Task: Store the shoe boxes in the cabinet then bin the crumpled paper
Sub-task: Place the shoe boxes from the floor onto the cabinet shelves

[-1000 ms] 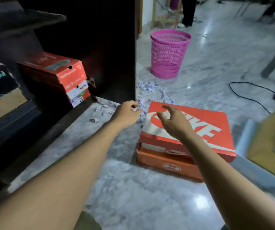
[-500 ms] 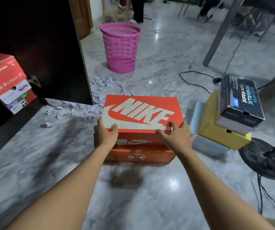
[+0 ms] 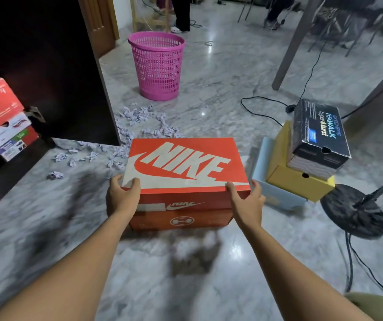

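between left hand (image 3: 122, 198) and right hand (image 3: 248, 201) sits the gripped nike box (image 3: 181, 164).

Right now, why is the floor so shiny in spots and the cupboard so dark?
Head view: light glares in white spots off the polished floor; the cabinet is unlit inside, nearly black; the floor near the bottom edge is blurry, while the Nike box looks sharp.

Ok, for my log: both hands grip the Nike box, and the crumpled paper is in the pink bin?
No: head view shows the crumpled paper on the floor, outside the pink bin. Left hand and right hand do grip the Nike box.
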Motion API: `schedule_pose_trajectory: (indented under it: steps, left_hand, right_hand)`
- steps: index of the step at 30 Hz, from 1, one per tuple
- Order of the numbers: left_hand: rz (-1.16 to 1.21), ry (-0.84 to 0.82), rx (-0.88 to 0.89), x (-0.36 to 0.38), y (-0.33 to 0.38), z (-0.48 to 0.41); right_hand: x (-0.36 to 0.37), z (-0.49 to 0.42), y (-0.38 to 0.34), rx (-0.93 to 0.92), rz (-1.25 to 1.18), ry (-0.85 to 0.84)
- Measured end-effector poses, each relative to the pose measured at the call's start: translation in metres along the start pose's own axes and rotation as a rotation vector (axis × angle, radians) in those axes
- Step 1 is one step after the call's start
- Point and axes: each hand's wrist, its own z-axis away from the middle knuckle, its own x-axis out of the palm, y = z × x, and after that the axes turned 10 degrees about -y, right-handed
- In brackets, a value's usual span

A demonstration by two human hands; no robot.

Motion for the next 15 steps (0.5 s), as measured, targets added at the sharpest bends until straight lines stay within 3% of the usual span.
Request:
schedule_pose_trajectory:
  steps: [4, 15]
  left_hand:
    - [0.063, -0.116, -0.018, -0.003, -0.005, -0.002]
    - [0.057, -0.161, 0.054, -0.034, 0.004, -0.007]
  right_hand:
    - [0.001, 0.000, 0.008, -0.053, -0.199, -0.127]
    - [0.000, -0.011, -0.012, -0.226, -0.231, -0.194]
